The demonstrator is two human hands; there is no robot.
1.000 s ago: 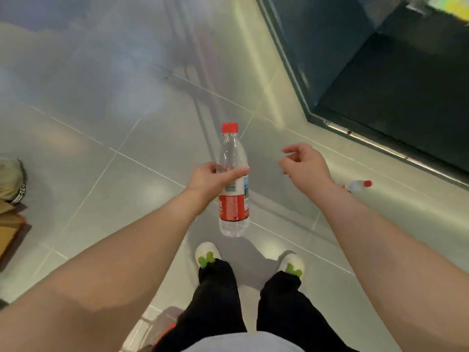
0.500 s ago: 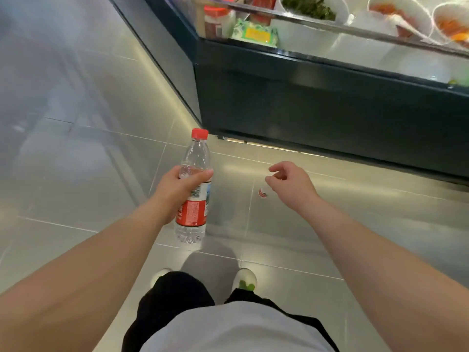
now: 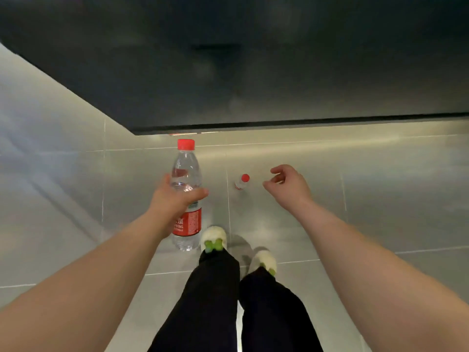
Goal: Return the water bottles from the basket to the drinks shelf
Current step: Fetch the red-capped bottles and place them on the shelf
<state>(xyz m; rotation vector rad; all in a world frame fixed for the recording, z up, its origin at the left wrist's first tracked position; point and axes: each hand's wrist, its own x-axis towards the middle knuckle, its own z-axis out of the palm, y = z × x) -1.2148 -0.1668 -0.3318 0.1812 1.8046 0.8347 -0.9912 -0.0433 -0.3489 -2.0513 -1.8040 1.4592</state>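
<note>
Upper half of view: dark cabinet front (image 3: 253,72), blurred, top cut off by the frame edge; what it carries cannot be told. A thin lit strip (image 3: 304,130) runs under its lower edge; a reddish smear there is too blurred to identify. L hand (image 3: 175,199) grips the water bottle (image 3: 186,171) at mid-body, upright, red cap (image 3: 186,144) up, held above the floor (image 3: 380,199) just left of the feet. Most fingers are hidden behind the bottle, one crossing its front; label partly covered by the wrist, text only fragments. A second bottle (image 3: 242,181), red-capped, small in frame, sits on the floor between the two hands as seen, near the cabinet base; lying or standing cannot be told, body pale and indistinct. R hand (image 3: 289,189) holds nothing, fingers (image 3: 278,170) loosely curled, approx. level w/ that bottle. Both forearms bare, cut off at the bottom corners. Dark trousers (image 3: 215,301) and white fluffy slippers (image 3: 213,238) w/ green trim fill bottom centre, hiding the floor beneath.
</note>
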